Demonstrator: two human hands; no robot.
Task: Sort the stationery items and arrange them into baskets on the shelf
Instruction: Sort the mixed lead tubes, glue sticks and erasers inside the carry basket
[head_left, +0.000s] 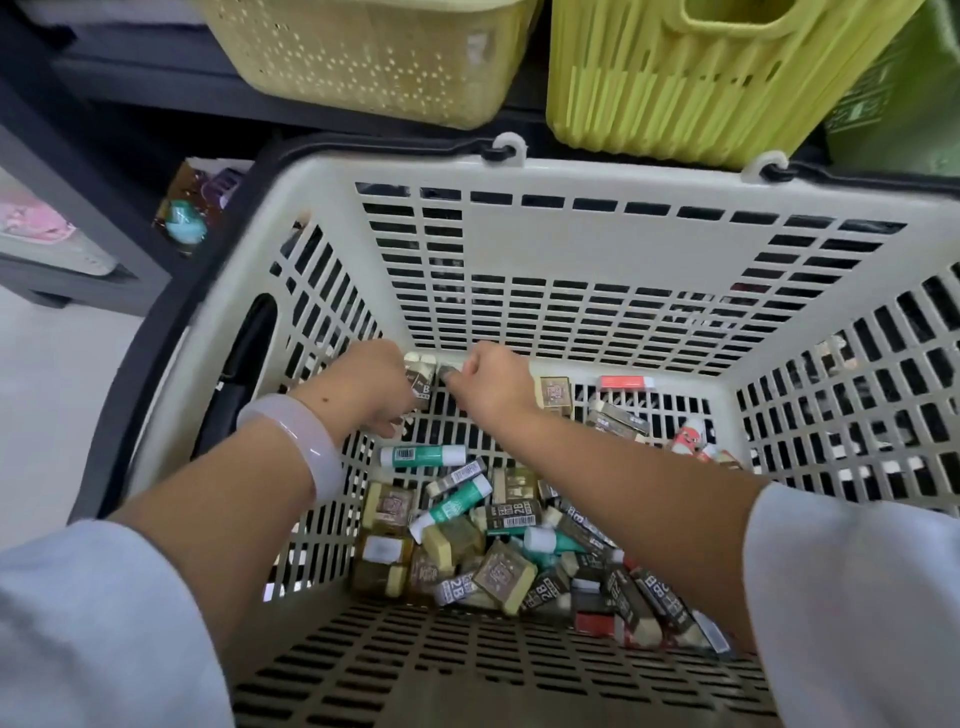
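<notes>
Judging by how much is piled in the big cream basket (545, 176), the sorting is nowhere near done. Both hands are down at its far end: the left hand (371, 387) is curled shut around a few dark-sleeved erasers (420, 376), white ends poking out past the knuckles, and the right hand (491, 382) is pinched closed on another small dark eraser (448, 372) right beside them, looks like it's being added to the bunch. So this seems to be a gather-a-handful step, not a drop-off yet.

What's left is most of the load, honestly. A heap of 2B erasers (511, 514) in dark wrappers lies along the near-right part of the floor, mixed with green glue sticks (423, 455) and chunkier square erasers (505, 574). A red-and-white eraser (626, 383) sits alone by the far wall, and a red-capped item (688, 436) is over to the right, too blurry to name.

Up on the shelf, a yellow perforated basket (363, 57) and a lime slatted basket (675, 88) stand side by side above the cream one. Their insides are out of view, so can't tell how much is already sorted into them. Best guess: early-to-middle, with plenty of trips to go.
</notes>
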